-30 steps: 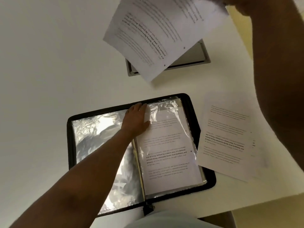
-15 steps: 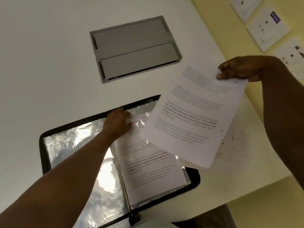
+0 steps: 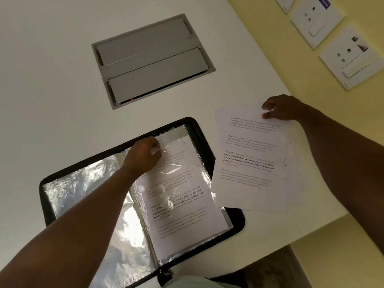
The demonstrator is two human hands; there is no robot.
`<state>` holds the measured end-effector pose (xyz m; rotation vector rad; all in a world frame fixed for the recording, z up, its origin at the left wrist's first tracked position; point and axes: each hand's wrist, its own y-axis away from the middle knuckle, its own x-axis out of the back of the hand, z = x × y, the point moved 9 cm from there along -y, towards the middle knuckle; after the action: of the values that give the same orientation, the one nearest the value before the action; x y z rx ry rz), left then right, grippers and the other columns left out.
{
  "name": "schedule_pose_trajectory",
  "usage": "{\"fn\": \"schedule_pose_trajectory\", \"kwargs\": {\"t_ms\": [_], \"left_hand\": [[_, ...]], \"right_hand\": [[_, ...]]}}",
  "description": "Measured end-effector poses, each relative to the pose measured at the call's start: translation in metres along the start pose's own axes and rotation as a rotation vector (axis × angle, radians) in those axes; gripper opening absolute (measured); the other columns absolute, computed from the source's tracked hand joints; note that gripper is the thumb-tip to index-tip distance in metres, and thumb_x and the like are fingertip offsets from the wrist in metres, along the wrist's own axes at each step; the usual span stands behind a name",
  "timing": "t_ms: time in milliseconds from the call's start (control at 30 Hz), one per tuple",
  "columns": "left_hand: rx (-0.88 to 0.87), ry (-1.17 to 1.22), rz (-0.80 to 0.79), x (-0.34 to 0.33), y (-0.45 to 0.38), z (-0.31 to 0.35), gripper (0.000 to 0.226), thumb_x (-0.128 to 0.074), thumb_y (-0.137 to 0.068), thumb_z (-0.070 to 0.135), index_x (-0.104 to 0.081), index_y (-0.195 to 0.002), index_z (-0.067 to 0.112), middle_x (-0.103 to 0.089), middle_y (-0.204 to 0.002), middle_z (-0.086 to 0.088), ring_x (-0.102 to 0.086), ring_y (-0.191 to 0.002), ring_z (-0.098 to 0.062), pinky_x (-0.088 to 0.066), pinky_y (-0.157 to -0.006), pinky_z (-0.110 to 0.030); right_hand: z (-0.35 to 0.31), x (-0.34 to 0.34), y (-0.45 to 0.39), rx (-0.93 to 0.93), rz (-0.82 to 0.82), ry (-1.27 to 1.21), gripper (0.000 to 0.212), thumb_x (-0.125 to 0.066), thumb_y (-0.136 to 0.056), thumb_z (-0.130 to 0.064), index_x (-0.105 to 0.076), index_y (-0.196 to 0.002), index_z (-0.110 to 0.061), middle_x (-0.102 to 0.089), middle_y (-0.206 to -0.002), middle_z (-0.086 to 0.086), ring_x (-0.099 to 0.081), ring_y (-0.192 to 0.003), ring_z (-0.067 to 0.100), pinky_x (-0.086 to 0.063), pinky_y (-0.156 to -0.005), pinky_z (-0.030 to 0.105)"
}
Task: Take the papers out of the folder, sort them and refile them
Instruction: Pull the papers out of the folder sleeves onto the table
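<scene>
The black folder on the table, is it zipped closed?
No, the black folder lies open flat on the white table, with the left hand resting on its clear plastic sleeves.

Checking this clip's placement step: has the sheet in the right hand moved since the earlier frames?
Yes. The sheet came down from above the grey hatch onto the table right of the folder, right hand at its top edge.

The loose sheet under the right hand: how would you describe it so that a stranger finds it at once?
On the white table, look right of the open black folder. The loose sheet lies there on the bare tabletop, with the right hand at its far corner. Unlike the page in the folder, no shiny plastic sleeve covers it.
</scene>
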<state>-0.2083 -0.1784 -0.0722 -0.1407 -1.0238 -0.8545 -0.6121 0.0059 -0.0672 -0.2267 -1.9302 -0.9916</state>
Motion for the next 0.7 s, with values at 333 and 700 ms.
{"fn": "schedule_pose_trajectory", "kwargs": {"t_ms": [333,700], "left_hand": [[0.113,0.298,0.11,0.021,0.012,0.013,0.016,-0.057,-0.085,0.004,-0.06,-0.08,0.019,-0.068,-0.089,-0.01,-0.061,-0.076,-0.023,-0.041,-0.062,-0.011],[0.27,0.841,0.244,0.073,0.057,-0.02,0.023,-0.053,-0.083,-0.005,-0.071,-0.085,0.008,-0.072,-0.094,-0.005,-0.064,-0.091,-0.015,-0.047,-0.082,-0.026]], "right_hand": [[-0.138,-0.03,0.066,0.432,0.443,-0.344,0.018,-0.066,-0.087,-0.023,-0.072,-0.095,-0.008,-0.073,-0.089,0.007,-0.068,-0.079,0.025,-0.054,-0.075,0.032],[-0.27,-0.182,0.177,0.434,-0.618,-0.339,0.047,-0.061,-0.086,-0.057,-0.071,-0.102,-0.014,-0.071,-0.105,0.0,-0.066,-0.098,0.017,-0.056,-0.088,0.035]]}}
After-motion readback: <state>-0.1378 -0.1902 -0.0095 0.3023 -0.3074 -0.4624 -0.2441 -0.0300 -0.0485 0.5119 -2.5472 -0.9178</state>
